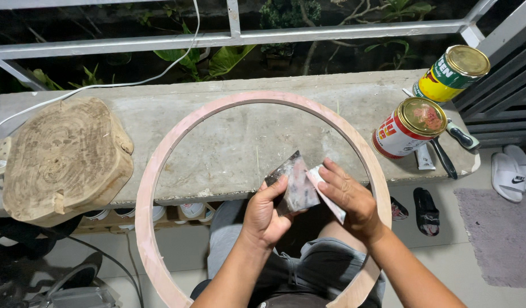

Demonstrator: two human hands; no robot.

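Note:
A large pink wooden ring (160, 154) leans from my lap onto a concrete ledge (234, 137). Inside the ring's opening, my left hand (266, 219) grips a flat metal scraper blade (297, 185) smeared with filler. My right hand (348, 197) holds a second, white scraper (327, 197) with its edge laid against the metal blade. Both hands are above my knees, just in front of the ledge's edge.
A thick slab of tree trunk (63, 157) lies on the ledge at left. Two lidded tins, one red and white (408, 126) and one yellow and green (452, 73), stand at right beside tool handles (445, 157). Sandals (425, 211), a mat (502, 234) and a railing (234, 37) surround.

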